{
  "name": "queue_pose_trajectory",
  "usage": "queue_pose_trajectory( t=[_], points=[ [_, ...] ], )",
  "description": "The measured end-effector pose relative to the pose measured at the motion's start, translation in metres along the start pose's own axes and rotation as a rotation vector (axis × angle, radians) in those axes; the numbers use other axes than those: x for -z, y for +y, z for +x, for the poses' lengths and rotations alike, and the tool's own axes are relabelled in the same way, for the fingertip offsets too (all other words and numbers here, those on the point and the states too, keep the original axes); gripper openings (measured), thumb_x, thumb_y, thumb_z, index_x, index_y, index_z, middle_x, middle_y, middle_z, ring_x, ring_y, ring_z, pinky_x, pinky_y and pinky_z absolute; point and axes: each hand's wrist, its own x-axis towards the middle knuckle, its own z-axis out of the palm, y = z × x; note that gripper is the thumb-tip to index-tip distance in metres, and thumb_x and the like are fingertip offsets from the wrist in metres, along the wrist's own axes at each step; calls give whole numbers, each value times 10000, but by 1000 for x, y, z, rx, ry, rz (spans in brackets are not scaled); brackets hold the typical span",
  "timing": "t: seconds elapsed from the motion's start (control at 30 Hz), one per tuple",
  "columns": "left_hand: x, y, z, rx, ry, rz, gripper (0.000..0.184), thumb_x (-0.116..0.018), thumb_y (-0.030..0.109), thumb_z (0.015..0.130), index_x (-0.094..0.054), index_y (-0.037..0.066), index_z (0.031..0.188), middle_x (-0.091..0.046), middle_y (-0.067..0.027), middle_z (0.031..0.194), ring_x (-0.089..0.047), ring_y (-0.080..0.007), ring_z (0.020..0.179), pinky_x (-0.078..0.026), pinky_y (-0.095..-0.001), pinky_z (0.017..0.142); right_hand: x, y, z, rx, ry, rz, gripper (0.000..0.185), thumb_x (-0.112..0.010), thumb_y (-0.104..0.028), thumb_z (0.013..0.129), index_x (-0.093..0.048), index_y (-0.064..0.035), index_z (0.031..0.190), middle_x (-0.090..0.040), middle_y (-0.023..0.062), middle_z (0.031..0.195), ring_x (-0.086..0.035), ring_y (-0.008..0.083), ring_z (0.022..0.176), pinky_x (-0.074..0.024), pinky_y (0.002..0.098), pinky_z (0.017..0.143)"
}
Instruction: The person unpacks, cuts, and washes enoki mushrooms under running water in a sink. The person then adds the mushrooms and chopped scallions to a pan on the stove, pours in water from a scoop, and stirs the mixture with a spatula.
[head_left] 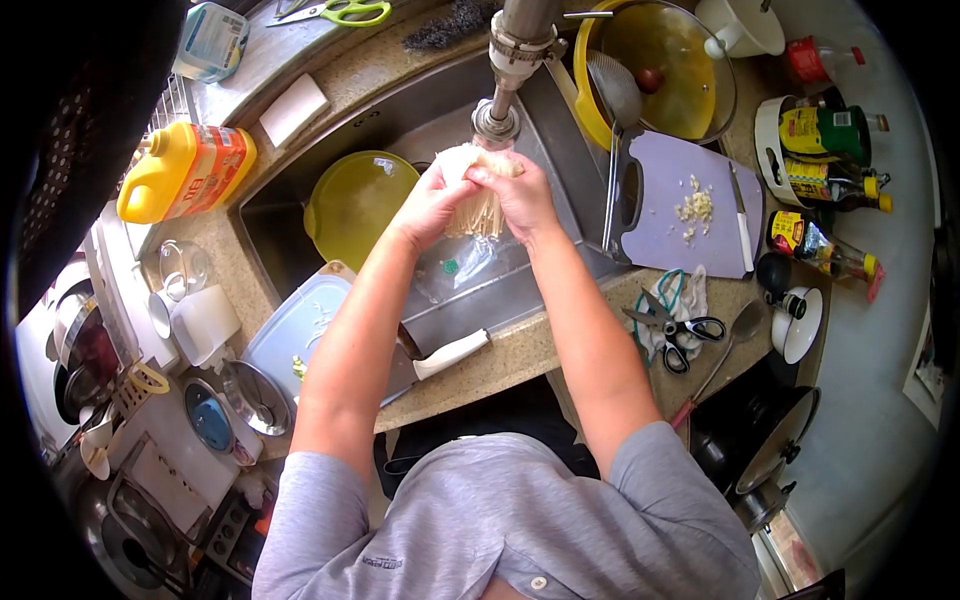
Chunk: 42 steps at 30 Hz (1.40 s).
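Note:
Both my hands are held together over the sink, just under the faucet point(496, 122). My left hand point(428, 203) and my right hand point(522, 195) grip a pale bunch of thin-stemmed mushrooms point(476, 216) between them, with the thumbs near each other on top. The stems hang downward below my fingers. Beneath them a clear plastic bag point(478, 265) lies in the sink point(570, 195). To the left, a yellow-green basin point(362, 205) rests in the sink.
A purple cutting board point(670, 225) with chopped bits and a knife point(741, 220) lies right of the sink. Black scissors point(677, 332) are near the front edge. A light-blue board point(300, 325) and a white-handled knife point(452, 354) sit front left. A yellow jug point(188, 172) stands left.

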Motion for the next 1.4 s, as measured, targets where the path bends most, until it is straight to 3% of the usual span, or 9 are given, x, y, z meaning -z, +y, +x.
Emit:
queue_pose_trajectory(
  t=[0.27, 0.5, 0.8, 0.9, 1.0, 1.1, 1.17, 1.3, 1.4],
  points=[
    [-5, 6, -3, 63, 119, -244, 347, -690, 96, 869, -617, 18, 1199, -695, -78, 1089, -699, -188, 945, -574, -333, 855, 5, -5, 3, 15, 11, 179, 353, -733, -15, 843, -643, 68, 1174, -708, 100, 1068, -682, 144, 939, -545, 265, 839],
    [0, 13, -7, 139, 103, -329, 339, -674, 95, 857, -622, 18, 1183, -695, -89, 1080, -702, -202, 937, -579, -351, 861, 12, 1, 6, 39, 27, 54, 348, -735, -25, 847, -634, 84, 1162, -711, 93, 1038, -676, 129, 908, -537, 252, 806],
    [-3, 10, -4, 68, 105, -208, 380, -753, 71, 839, -621, 35, 1193, -687, -57, 1108, -679, -166, 971, -563, -334, 869, -1, -4, 2, 21, 169, -29, 276, -766, -24, 824, -669, 59, 1069, -718, 78, 964, -673, 117, 834, -544, 257, 744],
    [1, 1, 3, -42, 97, -71, 458, -756, 49, 841, -566, 28, 1257, -658, -56, 1154, -649, -163, 1034, -536, -327, 917, -11, -10, -4, 70, 17, 146, 272, -773, -23, 815, -675, 49, 1058, -716, 86, 972, -673, 122, 840, -548, 264, 746],
    [1, -7, 5, -124, 148, 243, 537, -756, 49, 851, -494, 21, 1319, -619, -52, 1196, -612, -160, 1095, -509, -324, 960, -1, -4, 2, 19, 13, -61, 319, -758, -16, 810, -661, 53, 1106, -709, 96, 998, -674, 133, 864, -549, 271, 763],
    [-8, 2, -1, -83, 115, 156, 583, -758, 60, 859, -447, 26, 1350, -590, -49, 1215, -591, -159, 1127, -501, -322, 974, 9, 3, 10, -26, 64, -24, 380, -736, -15, 809, -634, 68, 1166, -702, 96, 1024, -674, 139, 887, -546, 274, 783],
    [-2, -2, 4, 14, 62, -230, 548, -772, 66, 854, -494, 24, 1325, -616, -52, 1202, -613, -158, 1097, -513, -323, 955, 14, 11, 14, 49, 171, -32, 391, -715, -22, 816, -623, 80, 1183, -697, 93, 1039, -673, 137, 898, -545, 273, 782],
    [-6, 1, 2, -3, 197, -233, 470, -768, 35, 842, -578, 24, 1271, -671, -58, 1147, -656, -151, 1021, -538, -321, 912, 6, 4, 5, 50, 259, -8, 401, -740, -21, 811, -622, 87, 1178, -699, 96, 1046, -673, 136, 904, -546, 268, 785],
    [-1, -6, 6, -55, 216, -123, 500, -772, 13, 823, -567, 18, 1280, -670, -62, 1142, -654, -148, 1017, -538, -317, 910, 1, -1, 1, 37, 62, 161, 414, -779, -21, 792, -624, 81, 1163, -703, 101, 1040, -675, 137, 902, -548, 267, 788]
  ],
)
